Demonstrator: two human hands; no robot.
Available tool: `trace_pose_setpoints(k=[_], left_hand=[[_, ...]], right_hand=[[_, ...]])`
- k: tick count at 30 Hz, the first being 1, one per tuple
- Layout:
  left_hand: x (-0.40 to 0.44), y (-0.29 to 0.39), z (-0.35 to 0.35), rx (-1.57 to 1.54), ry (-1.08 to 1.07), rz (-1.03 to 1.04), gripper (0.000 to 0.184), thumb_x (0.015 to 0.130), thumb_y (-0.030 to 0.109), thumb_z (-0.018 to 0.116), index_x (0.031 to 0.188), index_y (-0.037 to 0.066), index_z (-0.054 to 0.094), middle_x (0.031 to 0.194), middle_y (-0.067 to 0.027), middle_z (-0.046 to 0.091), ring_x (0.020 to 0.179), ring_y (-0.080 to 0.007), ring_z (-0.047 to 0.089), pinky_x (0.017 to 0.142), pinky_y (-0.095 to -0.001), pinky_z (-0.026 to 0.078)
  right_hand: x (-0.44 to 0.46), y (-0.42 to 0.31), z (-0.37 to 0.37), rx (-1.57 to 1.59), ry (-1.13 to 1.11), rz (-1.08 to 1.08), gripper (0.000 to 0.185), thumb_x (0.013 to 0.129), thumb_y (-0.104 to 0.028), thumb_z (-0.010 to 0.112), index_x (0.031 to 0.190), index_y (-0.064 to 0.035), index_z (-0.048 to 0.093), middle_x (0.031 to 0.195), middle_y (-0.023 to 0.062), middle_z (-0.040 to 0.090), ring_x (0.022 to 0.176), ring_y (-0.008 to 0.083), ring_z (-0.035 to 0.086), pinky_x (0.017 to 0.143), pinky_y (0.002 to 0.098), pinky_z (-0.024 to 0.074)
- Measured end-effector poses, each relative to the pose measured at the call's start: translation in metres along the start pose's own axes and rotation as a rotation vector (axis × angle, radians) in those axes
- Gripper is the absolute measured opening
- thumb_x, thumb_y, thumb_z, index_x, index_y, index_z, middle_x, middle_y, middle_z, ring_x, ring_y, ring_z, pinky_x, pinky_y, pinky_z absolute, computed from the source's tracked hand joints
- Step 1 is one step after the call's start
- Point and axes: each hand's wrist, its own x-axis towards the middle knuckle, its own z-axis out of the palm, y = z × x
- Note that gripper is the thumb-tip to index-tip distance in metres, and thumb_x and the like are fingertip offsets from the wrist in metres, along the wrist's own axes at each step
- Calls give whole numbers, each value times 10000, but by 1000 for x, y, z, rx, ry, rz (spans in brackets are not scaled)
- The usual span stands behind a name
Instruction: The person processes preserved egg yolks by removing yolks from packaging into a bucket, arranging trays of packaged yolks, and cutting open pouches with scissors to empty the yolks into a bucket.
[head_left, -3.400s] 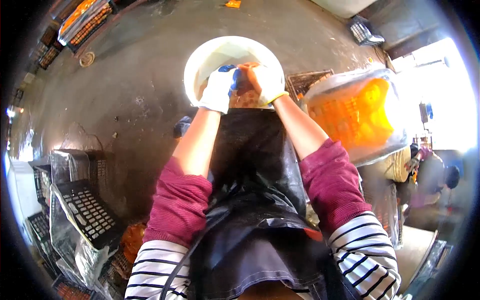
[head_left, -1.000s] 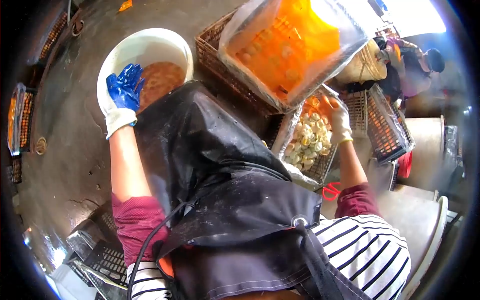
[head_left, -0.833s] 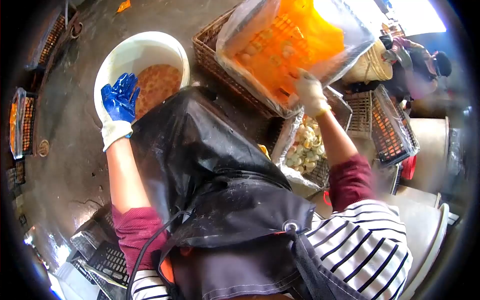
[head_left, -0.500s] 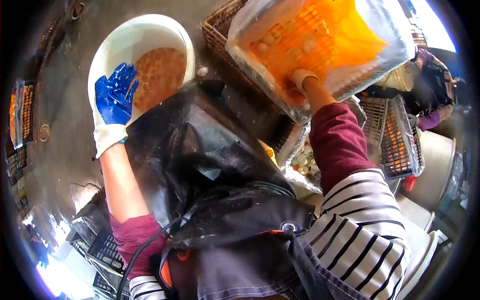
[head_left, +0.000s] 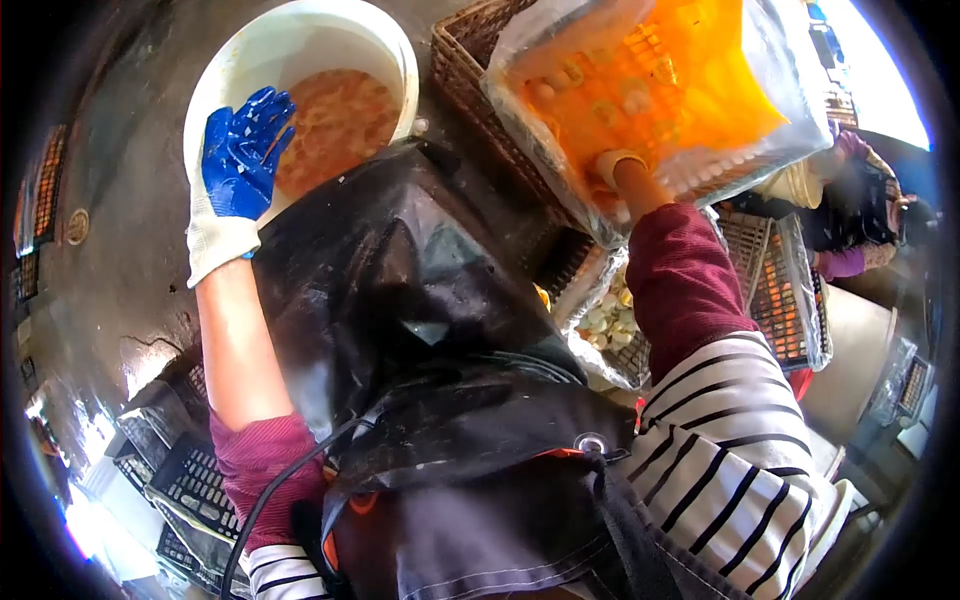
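Note:
My left hand (head_left: pixel 240 160), in a blue-palmed glove, is spread palm up at the left rim of a white bucket (head_left: pixel 235 70). Inside the bucket lies a reddish-brown wet mass (head_left: pixel 335 125). My right hand (head_left: pixel 612 172) reaches down into a plastic-lined crate (head_left: pixel 800 150) with bright orange contents (head_left: pixel 690 75) and a few pale round pieces. Its fingers are hidden in there, so what they touch cannot be seen. A black apron (head_left: pixel 400 260) covers my lap.
Below my right forearm a lined crate holds pale shell-like pieces (head_left: pixel 608 325). A brown crate (head_left: pixel 470 70) stands beneath the orange one. Black crates are at lower left (head_left: pixel 195 480) and right (head_left: pixel 780 300). Another person's purple sleeve (head_left: pixel 840 262) shows at the right.
Both hands were together in the bucket at first. My right hand then moved over the shell pieces and up into the orange crate. My left hand has opened at the bucket's left side.

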Motion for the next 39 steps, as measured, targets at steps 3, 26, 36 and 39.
trace_pose_setpoints(k=[3,26,36,39], left_hand=[[1,7,13,-215,106,-86,439,902,336,436,1226,47,497,1238,-121,523,1156,-256,489,990,-372,353],[-2,0,10,-166,138,17,480,887,388,492,1247,71,464,1155,-138,581,1074,-302,550,925,-425,419],[2,4,14,-215,177,-57,469,900,396,465,1228,60,485,1177,-139,568,1097,-299,536,956,-431,391],[3,6,17,-146,156,-48,467,911,395,442,1223,51,487,1193,-139,558,1113,-296,526,965,-422,383]], right_hand=[[11,8,-1,14,-5,39,304,753,-92,579,1052,-59,627,1076,161,611,960,311,594,744,395,483],[-161,-46,-82,-157,152,-47,284,729,-181,642,973,-36,653,1088,164,604,994,291,592,803,376,488],[-38,-16,-20,-234,33,53,314,741,-139,591,1047,-103,653,1111,150,606,1024,286,585,819,382,477],[-10,-8,-3,-188,31,35,311,748,-141,579,1047,-100,652,1105,152,607,1023,293,584,816,385,477]])
